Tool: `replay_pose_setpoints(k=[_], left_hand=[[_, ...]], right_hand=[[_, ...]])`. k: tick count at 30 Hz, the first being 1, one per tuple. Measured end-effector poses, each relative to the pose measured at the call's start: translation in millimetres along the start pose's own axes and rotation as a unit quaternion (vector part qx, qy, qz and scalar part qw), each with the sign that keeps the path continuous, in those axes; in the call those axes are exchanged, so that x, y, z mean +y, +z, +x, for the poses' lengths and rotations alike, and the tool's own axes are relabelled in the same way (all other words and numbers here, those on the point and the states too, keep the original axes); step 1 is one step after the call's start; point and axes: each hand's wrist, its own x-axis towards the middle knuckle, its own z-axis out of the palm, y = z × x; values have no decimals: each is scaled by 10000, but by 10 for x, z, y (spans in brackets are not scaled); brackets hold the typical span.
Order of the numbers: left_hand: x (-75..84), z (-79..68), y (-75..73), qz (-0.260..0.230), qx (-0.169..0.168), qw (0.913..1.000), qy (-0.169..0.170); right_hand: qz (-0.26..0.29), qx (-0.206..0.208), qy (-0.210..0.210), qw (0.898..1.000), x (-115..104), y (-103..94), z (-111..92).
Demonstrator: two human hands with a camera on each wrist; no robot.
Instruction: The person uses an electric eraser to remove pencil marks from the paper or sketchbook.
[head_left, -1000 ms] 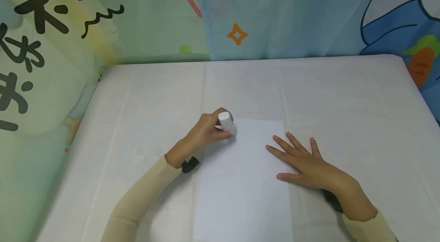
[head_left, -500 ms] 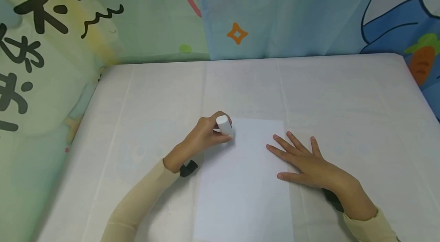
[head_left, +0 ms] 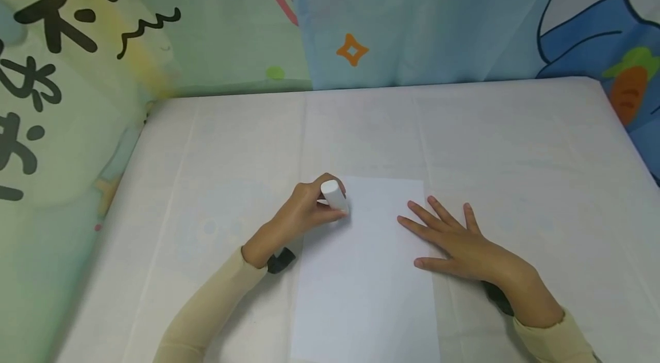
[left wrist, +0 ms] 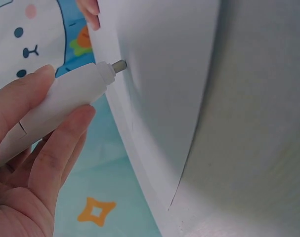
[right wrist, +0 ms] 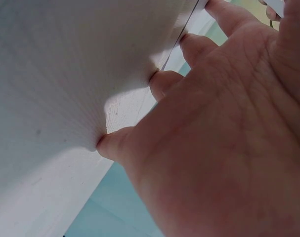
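My left hand [head_left: 306, 205] grips a thick white electric eraser [head_left: 334, 197], which leans over the upper left part of a blank white sheet of paper [head_left: 371, 271]. In the left wrist view the electric eraser [left wrist: 65, 101] has a stepped collar and a short grey tip, which is right at the paper [left wrist: 164, 74]. Thumb and fingers pinch its body from both sides. My right hand [head_left: 459, 243] lies with spread fingers across the sheet's right edge. Seen from the right wrist, that hand's fingertips [right wrist: 106, 143] press down on the surface.
A white cloth [head_left: 247, 139] with fold lines covers the table under the paper. Behind and to the left hangs a printed curtain [head_left: 412, 14] with cartoon figures and dark lettering. A dark wrist strap [head_left: 281, 260] shows under the left wrist.
My left hand has slid a little toward me and slightly left along the paper, taking the electric eraser with it. The right hand keeps its place. The head view has shifted slightly.
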Motion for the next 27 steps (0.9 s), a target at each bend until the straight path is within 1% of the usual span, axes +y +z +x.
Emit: replay_pose_setpoints(k=[6,13,20,27], left_hand=[[4,-12,1,-28,24,10000,0],[-7,-7,1,31,46,10000,82],[-15,5,-8,-18,25,10000,64],[-32,32,-8,90,81,9998,166]], right_hand=[[34,26,-45,10000,-3,-2,1],[68,-10,23,10000,-24,-10,5],[29,27,-46,10000,-3,-2,3],[-23,22,-63,10000,12,6,8]])
